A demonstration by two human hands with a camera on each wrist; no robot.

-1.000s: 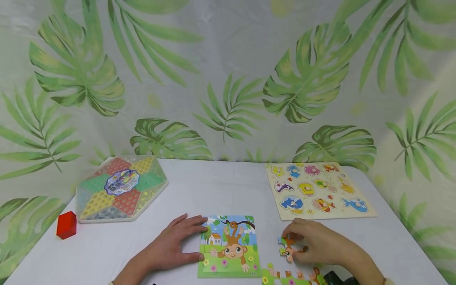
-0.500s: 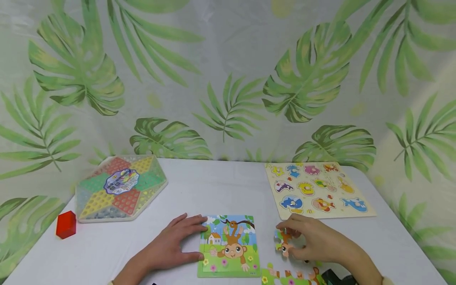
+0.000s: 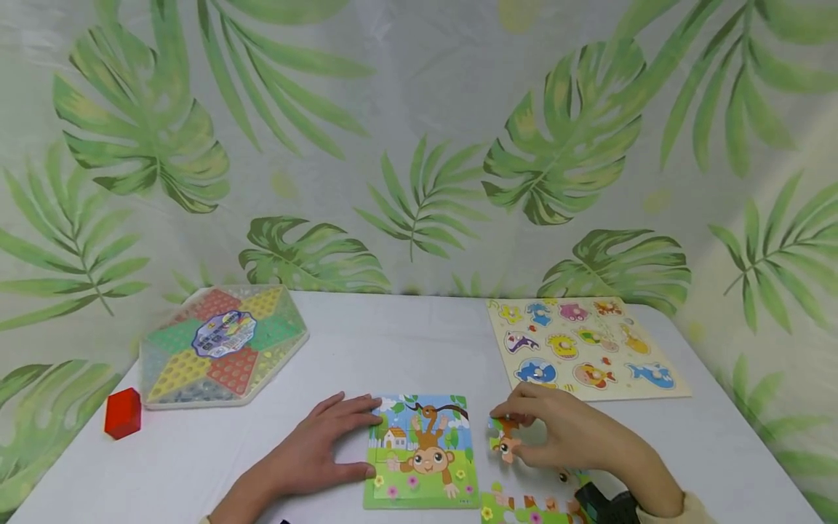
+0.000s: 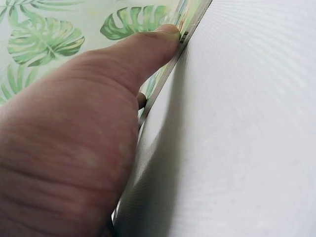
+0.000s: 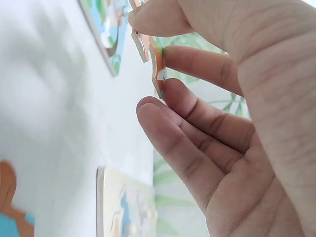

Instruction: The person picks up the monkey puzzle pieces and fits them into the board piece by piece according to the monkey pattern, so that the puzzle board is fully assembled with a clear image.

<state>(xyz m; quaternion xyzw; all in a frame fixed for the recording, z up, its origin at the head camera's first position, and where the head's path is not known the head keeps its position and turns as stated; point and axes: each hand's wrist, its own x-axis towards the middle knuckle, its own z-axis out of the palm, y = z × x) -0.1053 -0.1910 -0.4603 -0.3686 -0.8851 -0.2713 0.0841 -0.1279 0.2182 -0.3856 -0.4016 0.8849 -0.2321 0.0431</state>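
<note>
A square monkey picture puzzle [image 3: 425, 437] lies on the white table at the front middle. My left hand [image 3: 321, 444] rests at its left edge, fingers and thumb extended onto it; in the left wrist view the thumb [image 4: 153, 44] touches the board's edge. To the right of the puzzle, my right hand [image 3: 576, 429] pinches a jigsaw piece [image 3: 505, 445] showing part of a monkey's face. The right wrist view has this piece [image 5: 157, 71] between thumb and fingertips, tilted off the table. Partly joined jigsaw pieces [image 3: 517, 503] lie below that hand, cut off by the frame's bottom.
A sea-animal peg puzzle board [image 3: 556, 389] lies at the back right, just beyond my right hand. At the back left is a hexagonal board game with coloured triangles [image 3: 229, 335], a red block [image 3: 122, 413] beside it. Behind the table hangs a leaf-patterned cloth [image 3: 419, 145].
My right hand has moved left with the jigsaw piece, closer to the monkey puzzle, uncovering part of another piece beneath the wrist. The left hand has stayed in place.
</note>
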